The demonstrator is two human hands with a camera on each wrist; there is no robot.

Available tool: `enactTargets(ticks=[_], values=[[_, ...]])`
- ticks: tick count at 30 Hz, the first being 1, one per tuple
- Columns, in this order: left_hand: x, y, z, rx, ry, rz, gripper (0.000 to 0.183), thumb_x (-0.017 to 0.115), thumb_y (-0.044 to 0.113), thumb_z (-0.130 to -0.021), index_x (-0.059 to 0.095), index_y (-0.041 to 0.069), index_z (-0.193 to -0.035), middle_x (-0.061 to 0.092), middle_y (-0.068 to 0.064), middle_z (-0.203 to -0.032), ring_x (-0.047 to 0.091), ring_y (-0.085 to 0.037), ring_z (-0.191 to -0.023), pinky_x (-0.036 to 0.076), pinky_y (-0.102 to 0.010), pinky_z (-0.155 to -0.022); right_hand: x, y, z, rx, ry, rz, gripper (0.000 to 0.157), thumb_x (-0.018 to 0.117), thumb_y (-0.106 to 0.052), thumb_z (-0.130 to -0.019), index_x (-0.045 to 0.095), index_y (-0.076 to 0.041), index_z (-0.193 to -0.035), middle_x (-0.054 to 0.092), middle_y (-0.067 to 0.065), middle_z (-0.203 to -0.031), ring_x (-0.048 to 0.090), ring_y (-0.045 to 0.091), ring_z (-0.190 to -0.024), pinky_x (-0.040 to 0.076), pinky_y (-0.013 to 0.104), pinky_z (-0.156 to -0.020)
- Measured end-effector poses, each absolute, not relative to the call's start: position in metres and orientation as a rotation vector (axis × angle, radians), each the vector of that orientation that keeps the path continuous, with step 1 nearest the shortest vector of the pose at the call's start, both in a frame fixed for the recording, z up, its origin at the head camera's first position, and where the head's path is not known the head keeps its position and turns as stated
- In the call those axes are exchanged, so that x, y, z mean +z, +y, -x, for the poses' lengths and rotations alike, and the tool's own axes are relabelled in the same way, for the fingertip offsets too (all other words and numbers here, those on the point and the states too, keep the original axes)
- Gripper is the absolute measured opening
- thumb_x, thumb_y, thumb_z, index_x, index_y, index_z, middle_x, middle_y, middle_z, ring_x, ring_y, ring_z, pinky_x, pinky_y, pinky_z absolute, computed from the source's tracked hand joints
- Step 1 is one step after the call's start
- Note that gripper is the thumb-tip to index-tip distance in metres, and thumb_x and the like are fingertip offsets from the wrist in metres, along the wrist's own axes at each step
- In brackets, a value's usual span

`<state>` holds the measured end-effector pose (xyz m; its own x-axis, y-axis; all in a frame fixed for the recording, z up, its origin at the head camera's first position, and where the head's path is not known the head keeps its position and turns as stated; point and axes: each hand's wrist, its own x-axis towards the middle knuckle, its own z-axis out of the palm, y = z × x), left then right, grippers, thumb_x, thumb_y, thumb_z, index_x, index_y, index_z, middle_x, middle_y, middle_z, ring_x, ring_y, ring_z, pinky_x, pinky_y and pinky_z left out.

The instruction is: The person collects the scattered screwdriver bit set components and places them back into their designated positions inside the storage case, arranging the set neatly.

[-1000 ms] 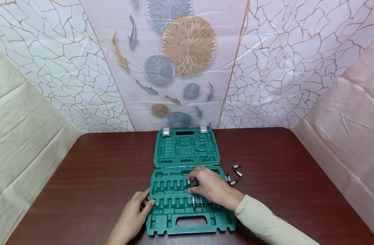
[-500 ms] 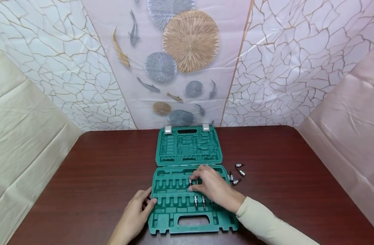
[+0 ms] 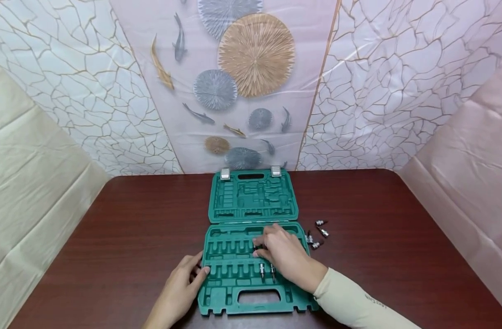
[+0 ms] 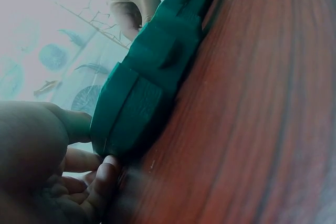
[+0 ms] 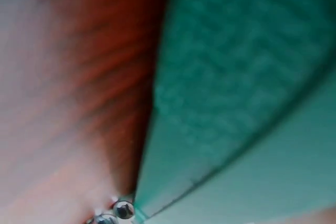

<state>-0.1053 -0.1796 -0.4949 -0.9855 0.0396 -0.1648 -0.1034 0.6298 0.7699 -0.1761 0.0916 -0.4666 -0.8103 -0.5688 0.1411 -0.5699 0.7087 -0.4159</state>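
A green plastic tool case (image 3: 218,299) lies unfolded on the table, its lid (image 3: 230,214) laid back. At its left edge the left hand (image 3: 177,285) grips the case, thumb on the rim and fingers against the side and underside, as the left wrist view shows. Over the upper slot row, the right hand (image 3: 289,258) pinches a small bit socket (image 3: 255,248) between thumb and fingers, mostly hidden by them. Two more bit sockets, one silver and dark (image 3: 262,270), sit in the lower row beneath the hand. The right palm covers the slots farther right.
Several loose bit sockets (image 3: 324,232) lie on the dark red wooden table (image 3: 152,219) just right of the case. The right wrist view catches socket ends (image 5: 125,210) close by the case's side wall (image 5: 236,66). A patterned backdrop (image 3: 255,55) rises behind the table.
The right hand's fingertips have dipped and closed further over the bit socket, whose silver end showed before. The left hand keeps its place. The head view shifted slightly early on.
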Motion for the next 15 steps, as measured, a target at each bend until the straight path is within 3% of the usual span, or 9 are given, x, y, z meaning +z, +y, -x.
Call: enactTargets(ticks=[5,11,15], values=[[-0.495,-0.179,0.106,1.273,2.671,0.063,0.055,0.062,0.023,-0.109,0.050,-0.008,-0.152,0.058,-0.003,-0.107,0.054,-0.015,-0.080,0.046,-0.029,-0.066,-0.459,0.097,0.177,0.840,-3.000,-0.955,0.029,0.077,-0.026,-0.099,0.079,-0.013,-0.125,0.062,-0.003,-0.098,0.051,0.013,-0.086,0.046,0.028,-0.063],[-0.495,-0.178,0.106,1.255,2.683,0.063,0.054,0.062,0.024,-0.109,0.051,-0.007,-0.152,0.058,-0.003,-0.108,0.055,-0.014,-0.080,0.047,-0.030,-0.068,-0.449,0.119,0.174,1.096,-2.950,-0.895,0.029,0.069,-0.017,-0.104,0.073,-0.009,-0.132,0.064,0.004,-0.117,0.064,0.024,-0.110,0.056,0.044,-0.088],[-0.494,-0.177,0.106,1.260,2.685,0.059,0.054,0.062,0.024,-0.109,0.051,-0.006,-0.152,0.058,-0.003,-0.107,0.054,-0.013,-0.081,0.046,-0.029,-0.067,-0.446,0.137,0.168,1.126,-2.886,-0.777,0.026,0.073,-0.013,-0.102,0.075,-0.009,-0.128,0.066,0.005,-0.119,0.067,0.026,-0.109,0.058,0.043,-0.087]])
